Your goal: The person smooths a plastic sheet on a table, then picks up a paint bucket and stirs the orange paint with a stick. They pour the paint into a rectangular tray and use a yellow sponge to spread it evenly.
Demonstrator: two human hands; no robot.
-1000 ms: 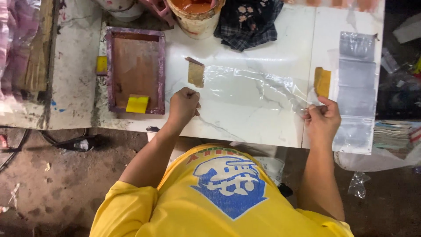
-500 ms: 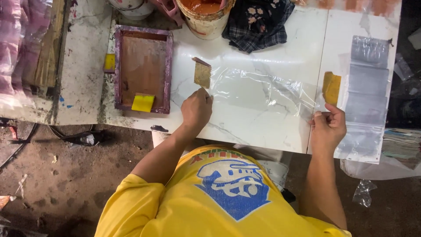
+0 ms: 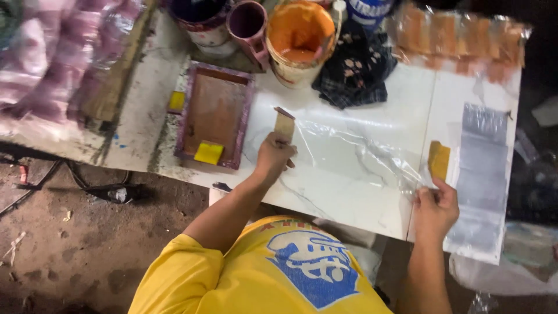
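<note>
A clear plastic sheet (image 3: 354, 157) lies stretched across the white marble-patterned table (image 3: 349, 203). My left hand (image 3: 273, 158) has its fingers curled on the sheet's left end, just below a tan card piece (image 3: 285, 123). At the sheet's right edge my right hand (image 3: 436, 210) pinches the plastic, right under an orange-yellow card (image 3: 439, 160). A person in a yellow shirt fills the bottom of the view.
A purple-framed printing screen (image 3: 216, 116) with a yellow block (image 3: 208, 153) lies left of the sheet. An orange paint bucket (image 3: 299, 35), a mug (image 3: 247, 23) and a dark cloth (image 3: 354, 70) stand behind. A grey plastic strip (image 3: 482, 174) lies at right. The floor is dirt.
My left hand has slid up the sheet's left end towards the tan card. My right hand stays on the right edge. The view has shifted closer to the table.
</note>
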